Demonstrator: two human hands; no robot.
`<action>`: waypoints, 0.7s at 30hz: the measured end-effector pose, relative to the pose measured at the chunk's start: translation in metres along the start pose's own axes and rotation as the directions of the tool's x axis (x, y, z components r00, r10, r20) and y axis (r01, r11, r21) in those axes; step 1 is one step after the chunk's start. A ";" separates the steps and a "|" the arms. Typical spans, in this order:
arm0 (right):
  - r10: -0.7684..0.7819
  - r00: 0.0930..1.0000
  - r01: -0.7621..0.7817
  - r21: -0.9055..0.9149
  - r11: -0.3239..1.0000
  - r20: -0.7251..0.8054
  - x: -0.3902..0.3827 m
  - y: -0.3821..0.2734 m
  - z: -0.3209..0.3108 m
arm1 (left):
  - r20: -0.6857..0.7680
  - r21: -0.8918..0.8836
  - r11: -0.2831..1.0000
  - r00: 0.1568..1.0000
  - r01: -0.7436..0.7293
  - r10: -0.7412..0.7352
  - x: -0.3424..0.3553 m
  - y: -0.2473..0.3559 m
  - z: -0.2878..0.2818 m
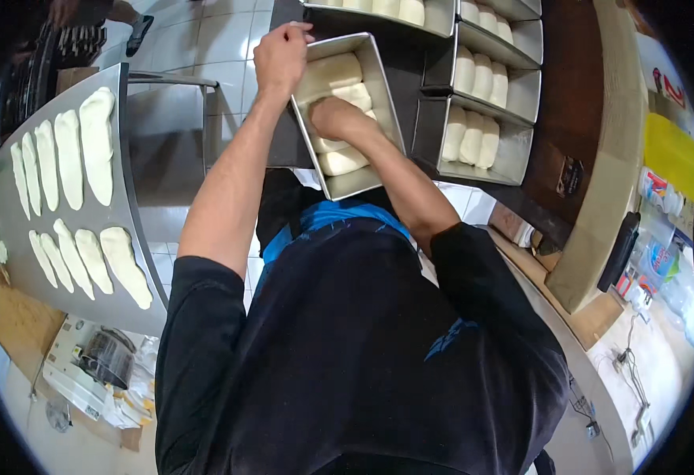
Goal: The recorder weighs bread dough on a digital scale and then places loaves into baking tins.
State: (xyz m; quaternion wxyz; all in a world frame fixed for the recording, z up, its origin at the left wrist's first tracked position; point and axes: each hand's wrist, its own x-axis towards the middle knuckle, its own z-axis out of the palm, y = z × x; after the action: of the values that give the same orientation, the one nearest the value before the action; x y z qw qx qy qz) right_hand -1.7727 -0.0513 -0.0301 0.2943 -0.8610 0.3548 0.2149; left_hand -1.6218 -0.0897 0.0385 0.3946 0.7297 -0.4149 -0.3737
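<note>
Your hands at a loaf pan of pale dough

Your left hand (282,57) has its fingers clamped on the far rim of the rectangular metal loaf pan (379,75); your right hand (337,119) lies inside, fingers curled together on smooth, white dough rolls (341,161) packed side by side.

A yellow packet (671,150) lies at the far right. Below it stand clear bottles with blue-and-white labels (662,257). A small dark label (570,176) sits on the brown shelf side.
</note>
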 end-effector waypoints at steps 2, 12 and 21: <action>-0.035 0.997 0.042 0.117 0.992 -0.063 -0.018 -0.018 -0.037 | -0.027 0.012 1.000 0.999 0.019 -0.019 0.003 -0.005 -0.004; -0.038 0.996 0.026 0.142 0.990 0.079 -0.019 -0.029 -0.042 | -0.053 0.038 0.999 0.999 0.007 -0.005 0.006 -0.007 -0.006; -0.014 0.997 0.007 0.087 0.996 0.079 -0.078 -0.012 -0.049 | -0.014 0.298 0.954 0.999 -0.032 0.038 -0.019 0.025 -0.004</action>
State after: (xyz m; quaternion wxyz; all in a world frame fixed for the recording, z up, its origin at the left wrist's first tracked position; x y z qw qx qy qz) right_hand -1.8073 -0.0391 0.0548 0.3464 -0.8401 0.3471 0.2320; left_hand -1.6336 -0.0806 0.0662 0.2910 0.7768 -0.4754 -0.2929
